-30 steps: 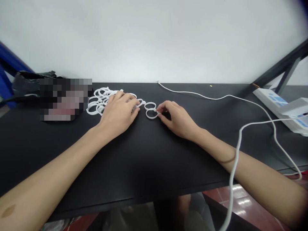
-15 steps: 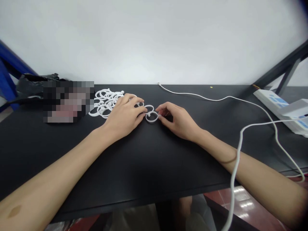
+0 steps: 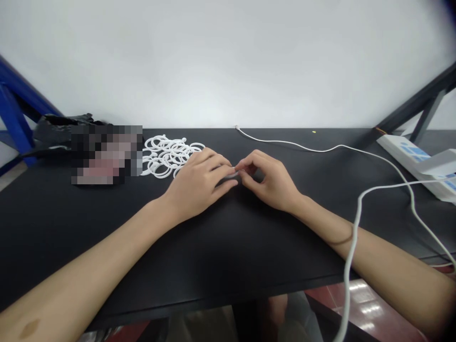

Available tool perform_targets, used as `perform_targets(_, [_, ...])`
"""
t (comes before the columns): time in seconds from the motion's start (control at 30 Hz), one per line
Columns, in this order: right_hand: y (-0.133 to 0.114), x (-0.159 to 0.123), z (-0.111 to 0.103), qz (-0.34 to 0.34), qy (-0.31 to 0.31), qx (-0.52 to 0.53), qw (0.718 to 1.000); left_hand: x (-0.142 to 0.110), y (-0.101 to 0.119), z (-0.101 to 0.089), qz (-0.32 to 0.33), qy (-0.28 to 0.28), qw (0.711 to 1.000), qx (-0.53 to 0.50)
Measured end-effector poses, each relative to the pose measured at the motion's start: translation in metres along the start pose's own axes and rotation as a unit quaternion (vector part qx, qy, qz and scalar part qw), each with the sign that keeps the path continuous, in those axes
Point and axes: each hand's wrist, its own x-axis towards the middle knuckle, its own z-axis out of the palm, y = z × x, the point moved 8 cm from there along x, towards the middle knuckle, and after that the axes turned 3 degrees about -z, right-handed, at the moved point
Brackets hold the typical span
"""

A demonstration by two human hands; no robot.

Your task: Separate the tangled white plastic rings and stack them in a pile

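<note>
A thin white curtain ring (image 3: 232,175) lies between my two hands, mostly hidden by the left fingers. My right hand (image 3: 272,181) pinches its right edge between thumb and index finger. Over the ring reaches my left hand (image 3: 201,185), palm down, with its fingers stretched out and its thumb apart from them. The left fingertips come close to the right ones; whether they press on the ring cannot be made out. Just beyond the left hand lies a loose pile of white curtain rings (image 3: 170,154), some showing small round knobs.
A black table (image 3: 221,256) carries everything. Crumpled black plastic (image 3: 53,133) lies at the far left beside a pixelated patch. A white cable (image 3: 295,142) crosses the back and right, passing over my right forearm. White boxes (image 3: 420,161) with blue labels stand at right.
My left hand has moved right, its fingers now covering the rings that lay visible between the hands. The right hand has closed its fingertips on a ring's edge. The view has shifted slightly.
</note>
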Motion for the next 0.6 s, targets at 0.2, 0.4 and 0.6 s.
perform_targets(0.2, [-0.014, 0.0, -0.006, -0.04, 0.028, 0.03, 0.998, -0.001, 0.011, -0.002, -0.013, -0.012, 1.0, 0.001])
perform_targets(0.4, [-0.019, -0.002, -0.007, -0.05, 0.054, 0.024, 0.997, 0.0, 0.002, -0.003, -0.069, -0.01, 0.996, -0.051])
perform_targets(0.6, [-0.009, 0.001, 0.002, 0.008, -0.018, 0.051, 0.999, -0.002, -0.01, 0.002, -0.128, -0.034, 0.97, -0.204])
